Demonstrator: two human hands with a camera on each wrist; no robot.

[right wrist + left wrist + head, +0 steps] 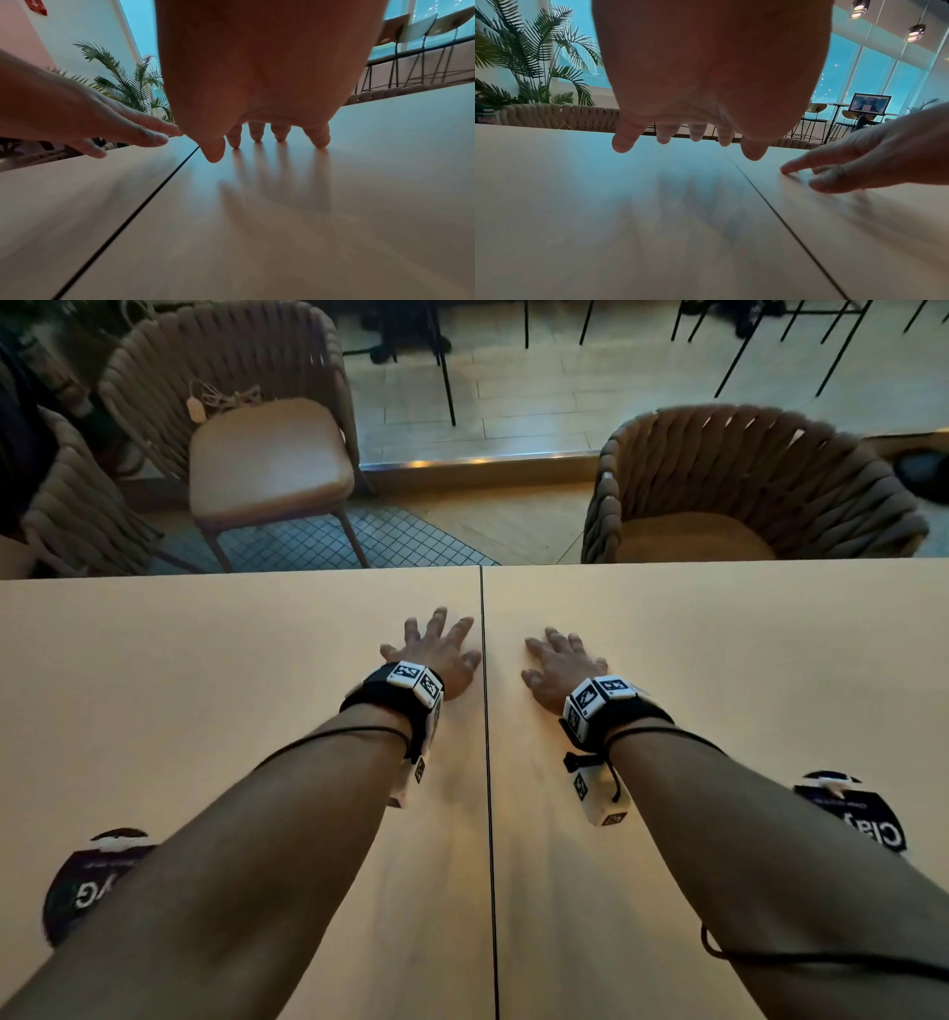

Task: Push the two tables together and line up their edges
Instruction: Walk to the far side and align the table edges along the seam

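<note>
Two light wooden tables stand side by side, the left table (pixel 205 690) and the right table (pixel 744 670), with only a thin dark seam (pixel 485 737) between them. Their far edges run nearly in one line, the right one a touch further away. My left hand (pixel 436 642) is spread over the left table just beside the seam, fingers straight. In the left wrist view its fingertips (pixel 623 145) hover slightly above the top. My right hand (pixel 557 660) is spread on the right table, its fingertips (pixel 318 142) touching the surface.
Woven rope chairs stand beyond the far edge: one (pixel 257 433) at the left, one (pixel 744 490) at the right, another (pixel 77 505) at the far left. Round dark stickers (pixel 82 886) (pixel 852 814) lie on the tables near me. Bar stools and palms stand further off.
</note>
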